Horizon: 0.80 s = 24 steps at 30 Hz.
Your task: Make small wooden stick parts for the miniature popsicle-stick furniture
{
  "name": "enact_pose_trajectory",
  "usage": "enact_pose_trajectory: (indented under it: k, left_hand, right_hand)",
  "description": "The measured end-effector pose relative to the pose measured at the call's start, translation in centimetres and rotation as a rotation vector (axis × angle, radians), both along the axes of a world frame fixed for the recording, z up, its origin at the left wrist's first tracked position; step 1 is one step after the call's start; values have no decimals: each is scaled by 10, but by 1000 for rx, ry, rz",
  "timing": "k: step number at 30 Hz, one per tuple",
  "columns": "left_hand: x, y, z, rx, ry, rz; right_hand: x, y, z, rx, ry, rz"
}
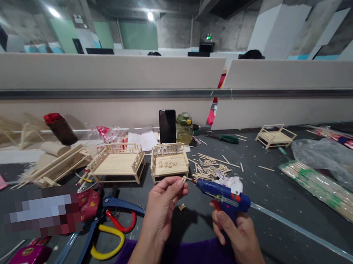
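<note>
Between its thumb and fingers my left hand point(166, 203) pinches a small wooden stick piece point(184, 179). My right hand point(236, 234) is wrapped round the handle of a blue hot glue gun point(219, 191), whose nozzle points left, close to the stick piece; whether they touch I cannot tell. A long clear glue stick point(298, 226) runs out of the gun's back. Just behind the hands stands a small wooden stick-built bed frame point(169, 164) with little pieces on its top. Cut sticks point(211, 164) lie scattered beside it.
A larger stick-built bed frame point(117, 163) stands to the left, a smaller frame point(275, 135) far right. Blue-handled cutters point(107, 205), scissors with red and yellow handles point(109, 243), a phone point(167, 126), a green-lidded jar point(184, 128) and bagged sticks point(334, 196) surround the work area.
</note>
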State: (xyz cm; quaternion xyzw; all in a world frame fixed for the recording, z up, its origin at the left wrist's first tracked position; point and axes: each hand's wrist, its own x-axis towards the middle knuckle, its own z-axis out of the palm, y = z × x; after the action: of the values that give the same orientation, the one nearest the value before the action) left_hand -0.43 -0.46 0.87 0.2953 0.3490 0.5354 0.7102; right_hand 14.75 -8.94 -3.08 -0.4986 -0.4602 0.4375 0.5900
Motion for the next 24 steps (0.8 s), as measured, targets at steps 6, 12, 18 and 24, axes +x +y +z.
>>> enact_pose_trajectory:
  k: [6, 12, 18, 24]
  left_hand:
    - [-1, 0, 0, -11, -8, -21]
    - [-1, -1, 1, -21, -17, -36]
    - [-2, 1, 2, -15, -5, -35]
    - [-3, 2, 0, -1, 45, -16]
  right_hand:
    - [0, -1, 0, 12, 14, 11]
    - [1, -1, -1, 5, 18, -4]
    - [2, -2, 0, -15, 50, 9]
    - [8, 3, 2, -109, 224, -170]
